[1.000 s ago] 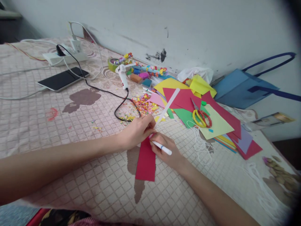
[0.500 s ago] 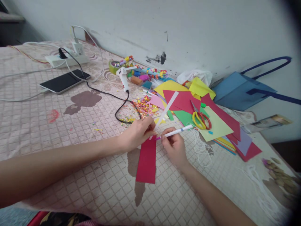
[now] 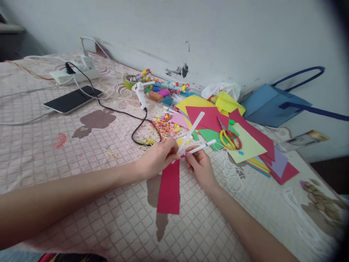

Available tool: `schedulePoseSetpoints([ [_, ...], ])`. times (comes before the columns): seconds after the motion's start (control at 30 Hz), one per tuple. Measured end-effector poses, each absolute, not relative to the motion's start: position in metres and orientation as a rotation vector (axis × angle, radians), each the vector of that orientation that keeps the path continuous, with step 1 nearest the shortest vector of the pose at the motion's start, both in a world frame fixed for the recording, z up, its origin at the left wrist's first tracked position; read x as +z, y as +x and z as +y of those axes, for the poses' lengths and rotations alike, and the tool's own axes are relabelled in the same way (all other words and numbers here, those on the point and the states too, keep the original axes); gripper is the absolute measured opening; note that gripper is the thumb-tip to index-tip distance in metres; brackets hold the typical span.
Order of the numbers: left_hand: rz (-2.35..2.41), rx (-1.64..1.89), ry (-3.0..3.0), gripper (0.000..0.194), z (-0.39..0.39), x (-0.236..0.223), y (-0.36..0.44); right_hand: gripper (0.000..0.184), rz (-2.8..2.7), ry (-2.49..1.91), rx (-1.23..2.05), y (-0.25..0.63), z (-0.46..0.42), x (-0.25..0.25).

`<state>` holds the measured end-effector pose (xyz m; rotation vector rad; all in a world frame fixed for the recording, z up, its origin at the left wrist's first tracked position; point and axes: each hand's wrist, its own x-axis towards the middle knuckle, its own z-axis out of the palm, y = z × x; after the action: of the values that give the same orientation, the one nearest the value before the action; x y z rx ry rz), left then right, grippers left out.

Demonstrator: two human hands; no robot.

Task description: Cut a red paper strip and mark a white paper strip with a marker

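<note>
Pinches slim white magenta-tipped pen (image 3: 203,146) in right hand (image 3: 202,170), tip now closer to left hand (image 3: 157,157); there still pinches flat white strip (image 3: 192,130) over red paper rectangle (image 3: 169,190).

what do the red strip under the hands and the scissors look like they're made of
The red strip looks like matte card or thick paper: flat, evenly coloured, straight-cut edges. The scissors seem to have glossy plastic handles, yellow and red, with greyish, probably metal blades.
</note>
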<state>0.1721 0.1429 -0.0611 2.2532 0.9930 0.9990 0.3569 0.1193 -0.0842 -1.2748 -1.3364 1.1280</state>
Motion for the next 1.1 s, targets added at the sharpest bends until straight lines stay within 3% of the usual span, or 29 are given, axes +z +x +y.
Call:
schedulePoseSetpoints([
  [1.1,0.976,1.01,2.282,0.015,0.1432,-0.0625,0.1706,0.023,-1.375,-1.277,1.129,0.3553,0.1223,-0.0859],
])
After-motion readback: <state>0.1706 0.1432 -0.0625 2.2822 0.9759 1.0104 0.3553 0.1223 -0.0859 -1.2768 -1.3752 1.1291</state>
